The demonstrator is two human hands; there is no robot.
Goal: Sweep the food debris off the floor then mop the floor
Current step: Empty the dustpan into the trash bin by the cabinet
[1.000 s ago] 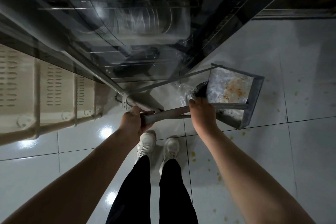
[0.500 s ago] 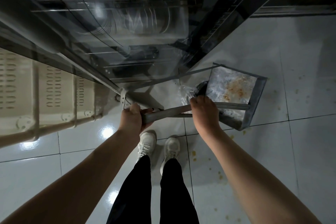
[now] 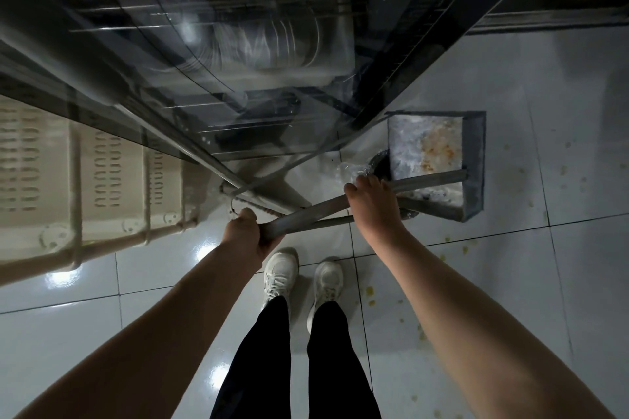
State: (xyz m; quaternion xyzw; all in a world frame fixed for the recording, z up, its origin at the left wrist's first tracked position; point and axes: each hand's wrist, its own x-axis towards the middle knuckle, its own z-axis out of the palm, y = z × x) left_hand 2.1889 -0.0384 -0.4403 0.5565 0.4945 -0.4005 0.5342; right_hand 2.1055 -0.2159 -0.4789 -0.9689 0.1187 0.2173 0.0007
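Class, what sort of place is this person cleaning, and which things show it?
Probably a restaurant or canteen kitchen: a glass-fronted cabinet holds rows of plates, a slotted plastic crate stands beside it, and food scraps dot the tiled floor.

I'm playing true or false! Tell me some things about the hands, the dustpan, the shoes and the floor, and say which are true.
1. The dustpan has orange stains inside. True.
2. Both hands are empty. False: the left hand and the right hand grip the grey pole.
3. Yellow crumbs lie on the floor. True.
4. The shoes are black. False: they are white.
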